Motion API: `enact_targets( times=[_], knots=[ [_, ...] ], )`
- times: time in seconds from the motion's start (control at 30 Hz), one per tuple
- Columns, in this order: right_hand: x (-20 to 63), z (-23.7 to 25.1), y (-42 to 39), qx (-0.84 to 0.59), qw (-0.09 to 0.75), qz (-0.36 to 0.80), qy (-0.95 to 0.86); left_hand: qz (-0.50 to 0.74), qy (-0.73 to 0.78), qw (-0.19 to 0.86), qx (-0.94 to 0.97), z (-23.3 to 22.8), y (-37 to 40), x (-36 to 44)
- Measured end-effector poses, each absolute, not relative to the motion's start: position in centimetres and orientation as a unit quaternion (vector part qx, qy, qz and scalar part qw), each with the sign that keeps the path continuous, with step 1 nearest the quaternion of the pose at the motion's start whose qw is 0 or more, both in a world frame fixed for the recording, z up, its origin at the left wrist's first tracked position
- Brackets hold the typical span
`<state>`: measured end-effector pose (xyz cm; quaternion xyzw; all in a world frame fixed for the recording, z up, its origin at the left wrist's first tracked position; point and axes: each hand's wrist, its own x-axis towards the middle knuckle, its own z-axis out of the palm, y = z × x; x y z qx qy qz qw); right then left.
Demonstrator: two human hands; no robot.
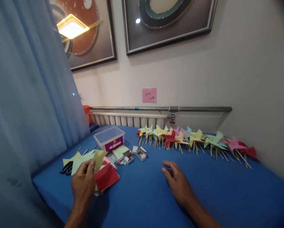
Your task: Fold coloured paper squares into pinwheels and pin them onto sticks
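My left hand (83, 180) pinches a piece of yellow paper (99, 159) between thumb and fingers, raised over the left part of the blue table. Beneath and beside it lie red paper sheets (107, 177) and pale green paper (83, 161). Over the blue surface at centre right, my right hand (176, 182) is empty, its thumb and fingers apart and slightly curved. Black-handled scissors (66, 168) lie left of my left hand, partly covered by paper. Two small open boxes (128, 157) with small pale pieces in them stand between the hands, farther back.
A clear plastic tub (109, 136) with a purple label stands behind the papers. Many paper pinwheels (170, 138) on sticks lie in a row along the wall side. A metal pipe (153, 108) runs along the wall, and a blue curtain (30, 88) hangs at left.
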<state>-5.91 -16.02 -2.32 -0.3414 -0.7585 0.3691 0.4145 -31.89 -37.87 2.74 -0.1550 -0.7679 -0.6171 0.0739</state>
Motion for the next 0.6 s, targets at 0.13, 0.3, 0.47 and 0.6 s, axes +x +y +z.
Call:
enact_targets(
  times=[0.13, 0.3, 0.47, 0.6],
  knots=[
    [-6.1, -2.0, -16.6, -0.342, 0.420, 0.391, -0.744, -0.768, -0.588, -0.174, -0.186, 4.7, -32.9, -29.7],
    [-6.0, -2.1, -16.4, -0.346, 0.444, 0.432, -0.704, -0.733, -0.462, -0.427, -0.258, 4.8, -24.1, -26.4],
    [-4.2, -1.4, -15.1, -0.417, 0.497, 0.408, -0.642, -0.734, -0.503, -0.386, -0.245, 1.2, -19.0, -23.6],
    [-3.4, -0.1, -15.7, -0.415, 0.474, 0.396, -0.668, -0.698, -0.530, -0.391, -0.280, -1.7, -18.9, -22.7]
  ],
)
